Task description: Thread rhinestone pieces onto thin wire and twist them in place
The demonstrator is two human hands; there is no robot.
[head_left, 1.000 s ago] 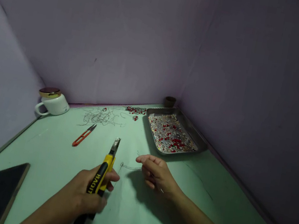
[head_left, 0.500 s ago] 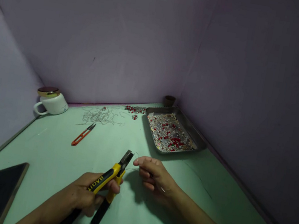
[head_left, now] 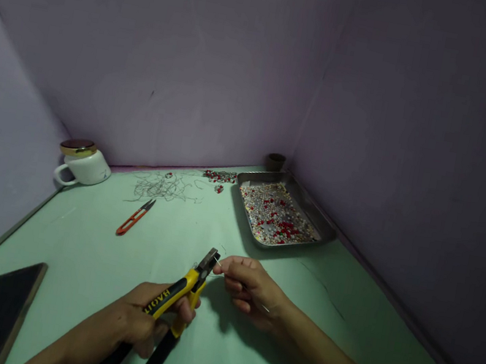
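The pliers (head_left: 180, 296), closed in the left hand (head_left: 130, 328), have swung over to the thin wire (head_left: 217, 260) pinched in the right hand (head_left: 248, 285), mid-tabletop (head_left: 86, 255). Tool and wire now meet, though the nose seemingly isn't biting yet.

Left hand (head_left: 131, 325) gripping, right hand (head_left: 249, 289) pinching, close together.

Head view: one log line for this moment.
left hand: grips pliers | right hand: pinches wire at pliers tip | snips: lying on table | tray: beads, back right
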